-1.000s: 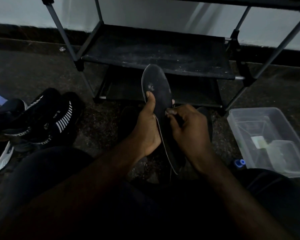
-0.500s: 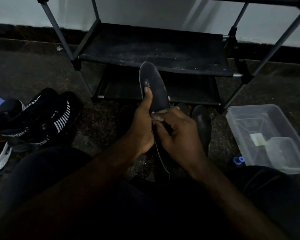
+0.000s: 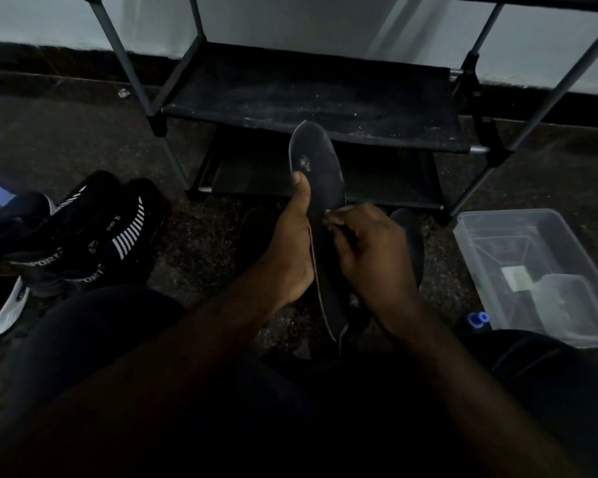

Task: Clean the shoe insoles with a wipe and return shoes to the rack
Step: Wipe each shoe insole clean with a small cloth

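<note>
The fingers of the left hand clasp the insole, thumb on its face, propping it upright, toe far, so the right hand can work its middle. Those fingers curl there; wipe or not, I cannot tell. The rack stands just beyond.

Bare left hand, bare right hand, bare forearms, dark trousers
</note>
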The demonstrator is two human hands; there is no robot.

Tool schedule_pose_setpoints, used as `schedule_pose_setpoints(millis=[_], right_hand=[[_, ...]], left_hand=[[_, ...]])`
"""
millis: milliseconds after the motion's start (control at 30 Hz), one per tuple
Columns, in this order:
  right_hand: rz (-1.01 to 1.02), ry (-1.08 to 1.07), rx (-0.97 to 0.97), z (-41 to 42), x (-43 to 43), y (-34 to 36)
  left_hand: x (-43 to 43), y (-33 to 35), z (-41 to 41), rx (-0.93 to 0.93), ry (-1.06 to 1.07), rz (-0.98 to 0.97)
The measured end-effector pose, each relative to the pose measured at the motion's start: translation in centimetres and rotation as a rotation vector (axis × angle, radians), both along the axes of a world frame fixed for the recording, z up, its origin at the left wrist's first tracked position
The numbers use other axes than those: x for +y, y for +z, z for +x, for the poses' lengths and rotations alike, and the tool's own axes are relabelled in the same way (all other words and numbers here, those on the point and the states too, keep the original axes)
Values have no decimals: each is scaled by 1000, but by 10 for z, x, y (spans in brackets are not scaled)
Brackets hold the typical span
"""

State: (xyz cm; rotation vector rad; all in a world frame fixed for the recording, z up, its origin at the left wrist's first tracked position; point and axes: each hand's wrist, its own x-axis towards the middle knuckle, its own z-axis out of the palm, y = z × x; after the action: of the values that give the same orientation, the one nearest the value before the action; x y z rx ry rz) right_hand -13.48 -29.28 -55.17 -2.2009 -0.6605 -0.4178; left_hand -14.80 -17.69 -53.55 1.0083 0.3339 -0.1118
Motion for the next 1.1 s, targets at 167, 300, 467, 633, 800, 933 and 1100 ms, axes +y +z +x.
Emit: schedule_pose_setpoints(millis=[167,300,467,633,800,933,1100], right_hand=[[67,21,0,-11,5,1],[15,30,-36,-8,5,0],[29,-61,36,0,1,0],[18,57,32,-13,6,0],[-11,-120,37,10,-4,-3],[52,60,34,-17,7,3],[-22,-114,27,11,-4,-6]], left_hand=[[-2,-2,-1,7,0,8],[0,-4,-1,0,7,21],[-4,-6,0,36,-57,38],[2,-8,1,52,-16,83],[-2,-9,2,90,-53,40],[0,-9,2,68,-31,109],[-1,-12,3,79,-56,79]])
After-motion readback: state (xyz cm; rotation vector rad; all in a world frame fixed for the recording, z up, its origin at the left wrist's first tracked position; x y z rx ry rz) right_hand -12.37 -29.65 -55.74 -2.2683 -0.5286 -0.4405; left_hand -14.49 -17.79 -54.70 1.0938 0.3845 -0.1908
